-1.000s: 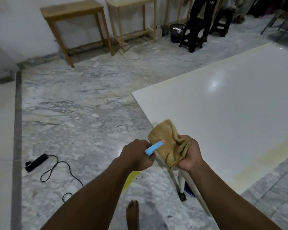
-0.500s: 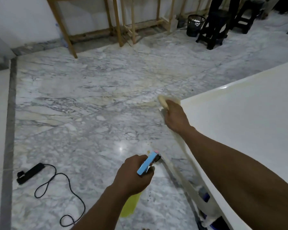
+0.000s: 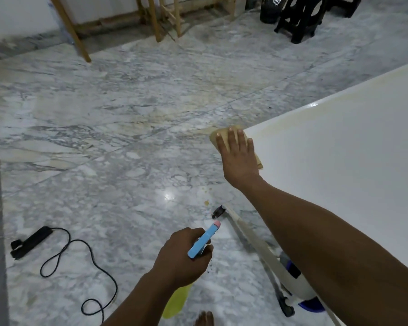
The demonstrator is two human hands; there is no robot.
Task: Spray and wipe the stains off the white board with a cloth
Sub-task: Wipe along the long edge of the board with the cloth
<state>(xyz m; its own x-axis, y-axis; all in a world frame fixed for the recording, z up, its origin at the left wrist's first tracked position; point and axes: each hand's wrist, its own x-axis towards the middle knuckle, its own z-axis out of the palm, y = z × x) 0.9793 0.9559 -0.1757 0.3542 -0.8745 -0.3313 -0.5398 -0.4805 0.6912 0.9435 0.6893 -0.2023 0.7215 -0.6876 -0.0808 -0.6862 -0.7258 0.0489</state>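
One black power strip (image 3: 31, 241) lies on the floor (image 3: 104, 137). The left hand (image 3: 181, 257) grips one spray bottle (image 3: 203, 241). The right hand (image 3: 238, 156) presses flat on one cloth (image 3: 223, 132) at the corner of the white board (image 3: 339, 172). Half a second ago its fingers were bunched up; now they are straight.

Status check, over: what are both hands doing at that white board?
Right hand flat, pressing tan cloth on white board, left corner. Left hand grips spray bottle beside board. Yellowish stain along far edge. Power strip on floor, far left.
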